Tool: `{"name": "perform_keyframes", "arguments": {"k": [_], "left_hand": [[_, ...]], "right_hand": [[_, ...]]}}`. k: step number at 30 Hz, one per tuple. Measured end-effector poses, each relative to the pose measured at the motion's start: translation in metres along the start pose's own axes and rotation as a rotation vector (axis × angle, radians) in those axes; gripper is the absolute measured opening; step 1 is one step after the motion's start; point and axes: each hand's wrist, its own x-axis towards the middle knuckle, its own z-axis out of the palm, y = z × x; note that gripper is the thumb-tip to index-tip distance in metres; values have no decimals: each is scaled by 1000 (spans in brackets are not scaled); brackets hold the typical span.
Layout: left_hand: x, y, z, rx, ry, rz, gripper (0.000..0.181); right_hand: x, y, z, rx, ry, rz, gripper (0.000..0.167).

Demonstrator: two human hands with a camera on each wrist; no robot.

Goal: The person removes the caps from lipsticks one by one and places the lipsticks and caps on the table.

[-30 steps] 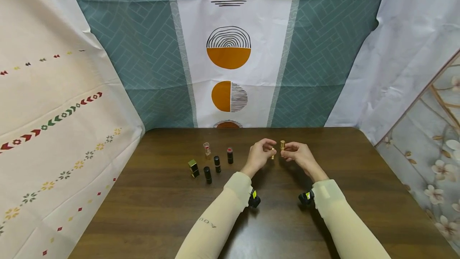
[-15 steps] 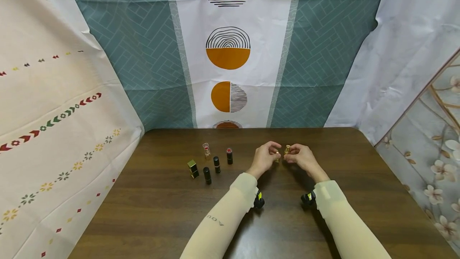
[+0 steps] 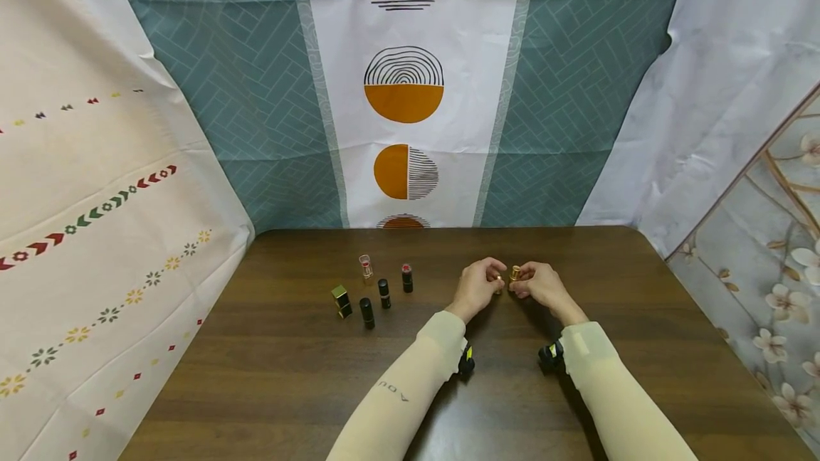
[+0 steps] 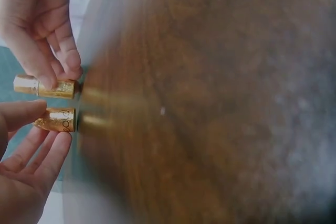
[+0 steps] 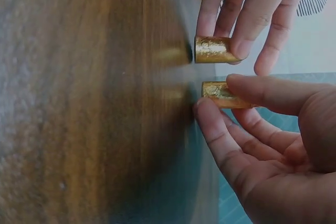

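Currently, the left hand (image 3: 475, 289) is pinching a short gold piece (image 4: 64, 119) between thumb and fingers (image 4: 61, 145), and the right hand (image 3: 544, 287) is pinching a gold tube (image 4: 64, 90). Both pieces are pointing roughly upright side by side, just apart, at the surface's (image 3: 269, 375) far half; whether they're touching it isn't showing. Leftward, five small cases (image 3: 384, 294) are standing.

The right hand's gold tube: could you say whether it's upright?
Upright: the left wrist view shows the gold tube end-down toward the table.
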Motion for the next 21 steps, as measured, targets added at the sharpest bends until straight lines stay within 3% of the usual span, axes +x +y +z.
{"name": "perform_keyframes", "arguments": {"k": [21], "left_hand": [[7, 4, 16, 62, -14, -4, 26]], "right_hand": [[4, 6, 2, -57, 54, 36, 30]]}}
